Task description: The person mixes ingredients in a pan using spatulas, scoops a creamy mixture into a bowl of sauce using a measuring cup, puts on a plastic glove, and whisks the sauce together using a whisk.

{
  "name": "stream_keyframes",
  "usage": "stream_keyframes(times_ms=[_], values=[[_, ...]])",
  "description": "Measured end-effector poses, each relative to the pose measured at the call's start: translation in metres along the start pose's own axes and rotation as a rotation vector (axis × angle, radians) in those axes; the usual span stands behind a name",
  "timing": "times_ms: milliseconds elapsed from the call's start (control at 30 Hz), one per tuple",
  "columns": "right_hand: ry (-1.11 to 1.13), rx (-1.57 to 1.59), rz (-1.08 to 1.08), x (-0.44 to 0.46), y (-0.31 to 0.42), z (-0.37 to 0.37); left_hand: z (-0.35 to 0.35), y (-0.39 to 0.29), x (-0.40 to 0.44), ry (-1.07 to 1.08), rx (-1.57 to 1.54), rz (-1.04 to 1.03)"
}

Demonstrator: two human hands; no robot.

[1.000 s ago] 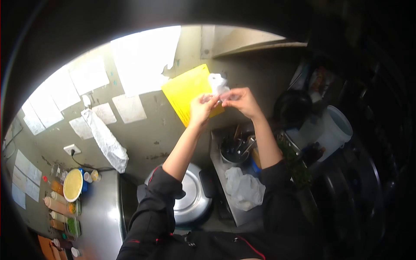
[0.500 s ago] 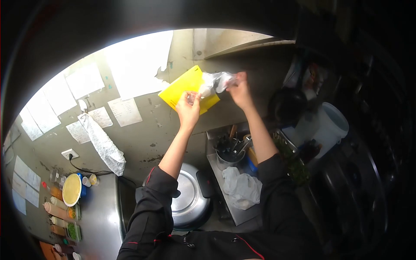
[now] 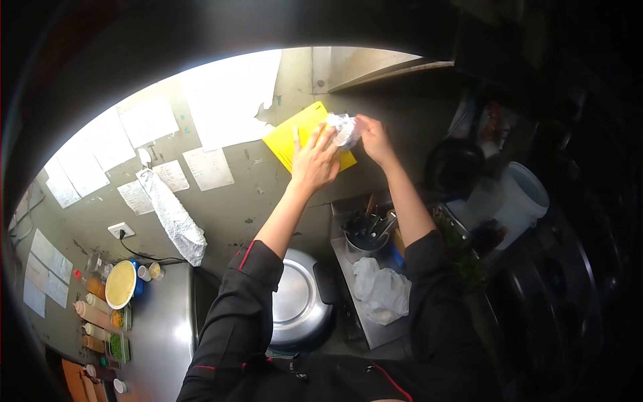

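On scuffed wall [image 3: 249,191], yellow sheet [image 3: 305,119].

A kitchen is showing here, and its fittings are suggesting a professional one. Pale and orange-brown plastic squeeze bottles [image 3: 91,313] are lining the edge of a long, brushed stainless-steel counter [image 3: 159,325], where a small clear tub of chopped green food [image 3: 118,346] is sitting. A wide, round, silver metal vessel with a black handle [image 3: 293,295] is standing nearby. A round metal pot [image 3: 362,250] is holding cooking utensils, written white paper sheets [image 3: 208,167] are hanging on the wall, and the person is wearing a black, red-piped jacket [image 3: 226,321].
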State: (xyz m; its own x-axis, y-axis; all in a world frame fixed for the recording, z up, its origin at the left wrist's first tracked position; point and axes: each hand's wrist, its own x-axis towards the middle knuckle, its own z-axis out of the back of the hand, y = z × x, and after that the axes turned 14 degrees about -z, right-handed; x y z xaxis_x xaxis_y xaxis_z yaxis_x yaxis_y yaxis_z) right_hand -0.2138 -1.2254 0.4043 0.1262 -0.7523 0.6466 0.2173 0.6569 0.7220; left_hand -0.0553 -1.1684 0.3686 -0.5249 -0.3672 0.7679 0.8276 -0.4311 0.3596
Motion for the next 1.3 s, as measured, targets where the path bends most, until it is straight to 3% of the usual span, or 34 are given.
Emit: stream_keyframes(times_ms=[33, 167, 200, 300, 333, 433, 467, 567, 633, 700, 733, 800, 867, 1000, 1100, 1133, 1233, 1300], values=[[0.022, 0.022, -0.012, 0.001, 0.006, 0.003, 0.003, 0.002, 0.003, 0.039, -0.013, 0.002], [0.314, 1.053, -0.087, 0.005, -0.002, 0.008, -0.006, -0.002, 0.007, 0.028, -0.008, -0.049], [0.085, 1.097, -0.201, -0.003, 0.012, 0.002, -0.006, -0.006, 0.007, 0.009, -0.017, -0.048], [0.092, 1.254, -0.355, -0.017, 0.047, 0.006, -0.004, -0.013, 0.007, -0.023, -0.042, -0.034], [0.236, 1.273, -0.381, -0.016, 0.040, 0.011, -0.001, -0.015, 0.008, -0.016, -0.062, -0.010], [0.255, 0.805, -0.285, -0.014, 0.027, -0.002, 0.002, -0.012, 0.012, -0.095, -0.132, 0.056], [0.199, 0.426, -0.207, -0.016, 0.029, 0.000, 0.001, -0.008, 0.015, -0.141, -0.131, 0.087], [0.029, -0.141, 0.188, -0.008, 0.033, 0.002, 0.004, 0.005, 0.035, -0.331, -0.128, 0.182], [0.018, -0.062, 0.209, 0.001, 0.028, 0.001, 0.002, 0.017, 0.054, -0.468, -0.103, 0.188], [0.036, -0.038, 0.188, 0.008, 0.020, 0.015, 0.014, 0.019, 0.056, -0.287, -0.068, 0.172], [-0.082, -0.067, 0.170, 0.007, 0.030, 0.026, 0.017, 0.021, 0.055, -0.197, -0.048, 0.160], [-0.310, 0.358, -0.044, 0.003, 0.046, 0.050, 0.005, 0.027, 0.050, -0.152, -0.135, 0.242], [-0.405, 0.639, 0.005, 0.010, 0.035, 0.091, -0.003, 0.039, 0.041, -0.091, -0.160, 0.249], [-0.292, 0.472, -0.136, -0.010, 0.039, 0.097, 0.022, 0.017, 0.032, -0.309, -0.180, 0.121], [-0.012, 0.571, -0.360, -0.055, 0.082, 0.066, 0.025, -0.025, 0.007, -0.504, -1.172, 0.214], [0.046, 0.661, -0.438, -0.064, 0.082, 0.060, 0.032, -0.047, -0.009, -0.466, -1.699, 0.479], [0.113, 0.895, -0.581, -0.090, 0.068, 0.027, 0.026, -0.066, -0.060, -0.478, -2.312, 0.491], [0.132, 0.959, -0.642, -0.108, 0.060, 0.000, 0.030, -0.067, -0.096, -0.420, -2.088, 0.537]])
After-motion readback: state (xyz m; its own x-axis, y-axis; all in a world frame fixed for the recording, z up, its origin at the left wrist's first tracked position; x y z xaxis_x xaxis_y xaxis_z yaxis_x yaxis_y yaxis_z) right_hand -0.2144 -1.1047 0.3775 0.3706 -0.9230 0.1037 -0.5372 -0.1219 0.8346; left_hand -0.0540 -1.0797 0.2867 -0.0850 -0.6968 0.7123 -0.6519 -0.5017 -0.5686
